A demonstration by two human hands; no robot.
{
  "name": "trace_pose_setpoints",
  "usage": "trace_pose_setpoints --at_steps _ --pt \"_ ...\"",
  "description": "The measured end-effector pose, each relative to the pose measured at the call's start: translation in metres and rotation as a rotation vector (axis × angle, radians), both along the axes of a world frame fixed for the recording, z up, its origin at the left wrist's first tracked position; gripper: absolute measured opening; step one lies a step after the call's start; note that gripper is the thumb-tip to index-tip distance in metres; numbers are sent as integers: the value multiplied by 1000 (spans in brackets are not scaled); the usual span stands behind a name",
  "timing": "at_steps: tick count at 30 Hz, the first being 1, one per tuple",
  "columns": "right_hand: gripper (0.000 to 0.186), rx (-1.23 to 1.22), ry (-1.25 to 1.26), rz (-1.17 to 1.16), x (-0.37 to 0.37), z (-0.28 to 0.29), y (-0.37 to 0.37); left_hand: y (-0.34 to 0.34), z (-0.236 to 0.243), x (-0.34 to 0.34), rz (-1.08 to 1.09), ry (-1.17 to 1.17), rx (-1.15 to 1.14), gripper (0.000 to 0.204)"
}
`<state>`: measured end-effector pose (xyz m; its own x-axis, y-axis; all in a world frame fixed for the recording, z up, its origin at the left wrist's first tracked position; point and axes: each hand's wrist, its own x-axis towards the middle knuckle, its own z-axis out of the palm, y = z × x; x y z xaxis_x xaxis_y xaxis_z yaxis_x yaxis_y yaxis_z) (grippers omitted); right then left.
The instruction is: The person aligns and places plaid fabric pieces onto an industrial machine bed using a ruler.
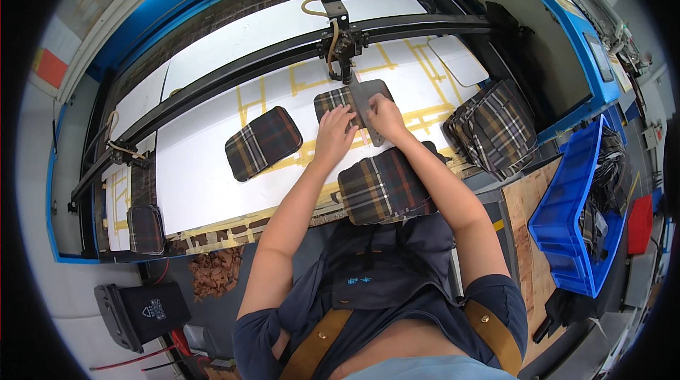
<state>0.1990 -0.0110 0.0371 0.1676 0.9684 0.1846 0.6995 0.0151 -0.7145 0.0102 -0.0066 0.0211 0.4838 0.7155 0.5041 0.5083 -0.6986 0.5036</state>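
Observation:
My left hand point(333, 132) rests with fingers spread on a plaid fabric piece point(330, 100) lying beneath the machine head point(346, 47). My right hand point(384, 118) has its fingers curled on a long grey metal plate point(363, 101) that lies across that piece, beside my left fingertips. A single plaid piece point(262, 140) lies to the left on the white taped board point(198, 167). A stack of plaid pieces point(375, 185) sits at the front edge by my forearms, and another stack point(489, 126) is at the right.
A black gantry rail point(234, 75) crosses the blue-framed machine. More plaid pieces point(145, 228) lie at the front left. A blue crate point(556, 224) with dark items stands on a wooden board point(524, 189) at the right. A black bin point(142, 313) is at the lower left.

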Motion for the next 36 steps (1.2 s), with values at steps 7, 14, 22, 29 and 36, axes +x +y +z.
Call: trace_pose_setpoints --at_steps 7,14,22,29,36 --pt "24 80 -176 -23 -18 12 -17 -1 2 -1 5 7 -14 33" --pt "24 192 -647 34 -30 -2 -29 0 2 0 9 33 -4 33" --pt "21 203 -513 182 3 5 -15 -10 8 5 29 200 29 37" --pt "24 -87 -341 -222 50 18 -1 -17 11 11 126 208 106 36" --pt "30 -136 -296 -194 53 0 3 -17 7 12 128 183 91 35"
